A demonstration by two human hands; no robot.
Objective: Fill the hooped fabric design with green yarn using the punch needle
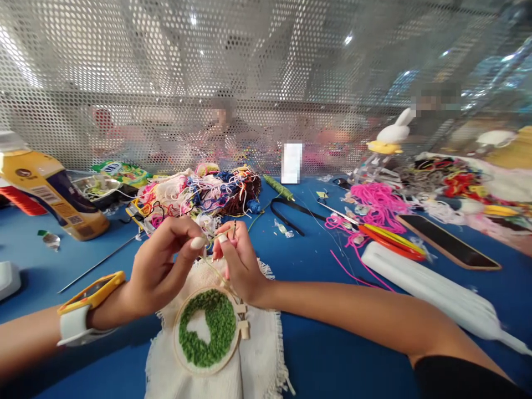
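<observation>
At the near edge of a blue work table (pixel 316 343), a person pinches a strand of pale yarn (pixel 211 260) between both hands above a round wooden embroidery hoop (pixel 206 328) stretched over a fringed piece of cream cloth (pixel 257 360). The left hand (pixel 160 263), its wrist banded by a watch with a yellow case and white strap (pixel 83 310), is closed to a fingertip pinch on the yarn; the right hand (pixel 236 260) is likewise nearly closed, fingers drawn together around the strand and what appears to be a thin needle-like tool, too small to make out clearly.

Inside the hoop, a thick ring of tufted green stitching (pixel 216 327) covers most of the cloth, leaving a bare cream patch at the centre unfilled; by that showing, the green fill looks largely done and the middle remains.

Behind the hands, toward the table's far edge, lies a tangled heap of multicoloured yarn (pixel 203 191). A yellow plastic bottle (pixel 54 194) lies tipped near the left edge, loose pink yarn (pixel 374 202) and a dark smartphone (pixel 449 241) sit toward the right, beside a long white plastic case (pixel 432 288).
</observation>
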